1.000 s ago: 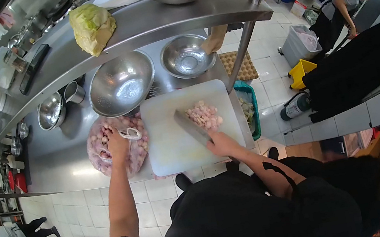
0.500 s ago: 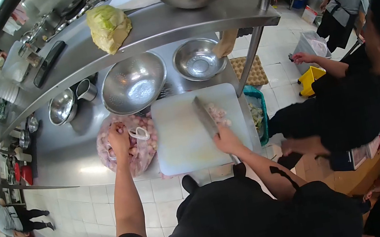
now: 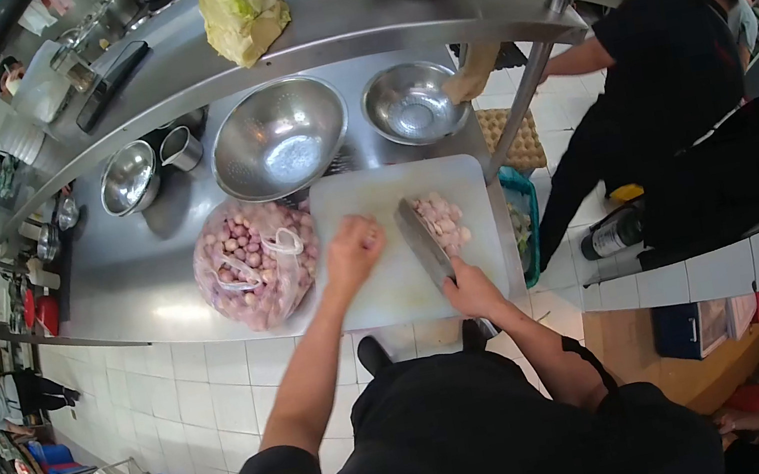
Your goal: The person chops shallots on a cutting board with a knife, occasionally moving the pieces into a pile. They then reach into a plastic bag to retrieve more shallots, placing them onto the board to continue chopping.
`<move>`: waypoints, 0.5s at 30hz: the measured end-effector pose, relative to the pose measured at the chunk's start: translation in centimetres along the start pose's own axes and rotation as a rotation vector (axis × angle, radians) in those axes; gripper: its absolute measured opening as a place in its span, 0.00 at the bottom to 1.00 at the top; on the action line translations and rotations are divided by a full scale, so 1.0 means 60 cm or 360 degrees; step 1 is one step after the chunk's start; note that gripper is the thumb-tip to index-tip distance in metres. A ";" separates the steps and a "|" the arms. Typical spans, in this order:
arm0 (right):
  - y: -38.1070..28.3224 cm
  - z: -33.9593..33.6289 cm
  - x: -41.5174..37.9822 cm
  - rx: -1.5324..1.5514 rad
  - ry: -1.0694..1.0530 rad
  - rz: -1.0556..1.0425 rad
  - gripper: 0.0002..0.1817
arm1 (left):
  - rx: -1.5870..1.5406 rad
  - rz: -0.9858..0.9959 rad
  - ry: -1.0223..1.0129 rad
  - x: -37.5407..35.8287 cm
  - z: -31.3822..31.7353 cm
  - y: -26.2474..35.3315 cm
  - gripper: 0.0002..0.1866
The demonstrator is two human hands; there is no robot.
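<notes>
My right hand grips a cleaver, its blade resting on the white cutting board along the left side of a pile of pale pink pieces. Over the board's left half is my left hand, its fingers curled around something small that I cannot make out. Left of the board sits an open plastic bag full of small pinkish-purple bulbs, its white handles lying on top.
Behind the board stand a large perforated bowl and a smaller metal bowl. A cabbage rests on the raised shelf. A teal basket is at the right, near a person in black.
My left hand has moved right, from the bag to over the board. The cleaver stays beside the pieces. The person at the right has moved farther back, and the view has shifted slightly.
</notes>
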State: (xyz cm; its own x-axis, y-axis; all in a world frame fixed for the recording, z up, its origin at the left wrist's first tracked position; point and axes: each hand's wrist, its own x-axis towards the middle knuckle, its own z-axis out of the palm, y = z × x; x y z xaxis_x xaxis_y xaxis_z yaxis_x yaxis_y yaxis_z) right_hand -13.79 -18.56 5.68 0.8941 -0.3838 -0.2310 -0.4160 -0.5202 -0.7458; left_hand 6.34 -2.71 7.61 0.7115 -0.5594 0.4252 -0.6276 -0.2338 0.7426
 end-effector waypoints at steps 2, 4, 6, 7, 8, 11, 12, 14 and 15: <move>0.001 -0.001 -0.004 0.0012 -0.0012 -0.0033 0.24 | 0.0347 0.0113 -0.0128 -0.055 0.051 -0.030 0.05; -0.003 -0.007 -0.014 0.0010 -0.0019 -0.0058 0.26 | 0.0864 0.0309 -0.0275 -0.071 0.056 -0.019 0.08; -0.011 -0.015 -0.019 -0.0106 -0.0117 0.0052 0.25 | 0.0868 0.0276 -0.0231 -0.077 0.048 -0.015 0.09; -0.013 -0.019 -0.024 -0.0109 -0.0121 0.0059 0.25 | 0.0900 0.0238 -0.0187 -0.083 0.041 -0.014 0.11; -0.018 -0.021 -0.026 -0.0135 -0.0132 0.0061 0.22 | 0.0902 0.0235 -0.0188 -0.086 0.033 -0.014 0.11; -0.018 -0.015 -0.027 -0.0175 -0.0125 0.0030 0.19 | 0.0844 0.0322 -0.0182 -0.099 0.015 -0.026 0.12; -0.016 -0.014 -0.030 -0.0200 -0.0102 0.0000 0.18 | 0.0783 0.0298 -0.0207 -0.103 0.015 -0.033 0.13; -0.013 -0.014 -0.028 -0.0224 -0.0121 0.0023 0.19 | 0.0712 0.0269 -0.0231 -0.116 0.025 -0.042 0.13; -0.015 -0.015 -0.026 -0.0248 -0.0135 0.0035 0.21 | 0.0669 0.0231 -0.0264 -0.118 0.025 -0.034 0.14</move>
State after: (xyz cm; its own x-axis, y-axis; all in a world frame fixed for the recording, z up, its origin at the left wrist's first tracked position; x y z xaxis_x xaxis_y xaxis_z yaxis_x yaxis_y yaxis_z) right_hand -14.95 -18.19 7.31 0.8925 -0.3340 -0.3032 -0.4505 -0.6270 -0.6356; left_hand 2.12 0.52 2.28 0.5687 -0.7213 0.3954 -0.8145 -0.4266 0.3932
